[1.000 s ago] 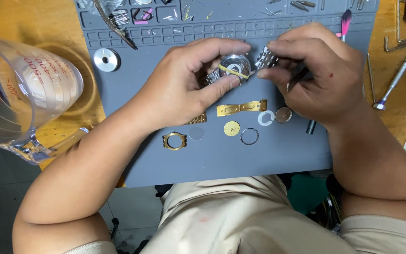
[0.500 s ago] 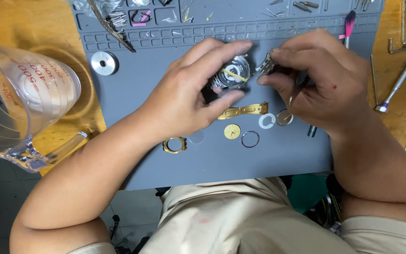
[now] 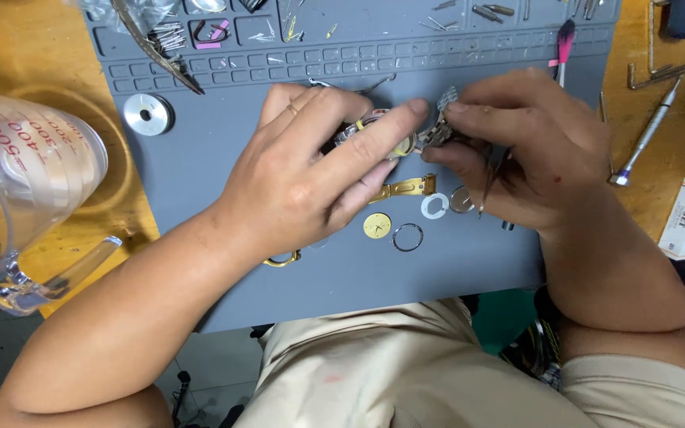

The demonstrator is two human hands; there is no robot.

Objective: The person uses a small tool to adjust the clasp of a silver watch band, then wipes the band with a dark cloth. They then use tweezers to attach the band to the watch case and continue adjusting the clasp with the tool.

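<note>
- Left hand (image 3: 311, 178): grip closed round a watch case (image 3: 374, 131), held flat over the grey mat (image 3: 200, 158), face up.
- Right hand (image 3: 525, 150): fingertips pinch the metal bracelet (image 3: 441, 119) at the case's right; its long axis runs far-right.
- Near: gold strap piece (image 3: 406, 188), gold dial (image 3: 376, 225), rings (image 3: 407, 237).

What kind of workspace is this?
Most likely a watch repair bench. Both hands, the left hand and the right hand, work a watch case over a grey compartmented mat, with a loose dial and a screwdriver nearby.
</note>
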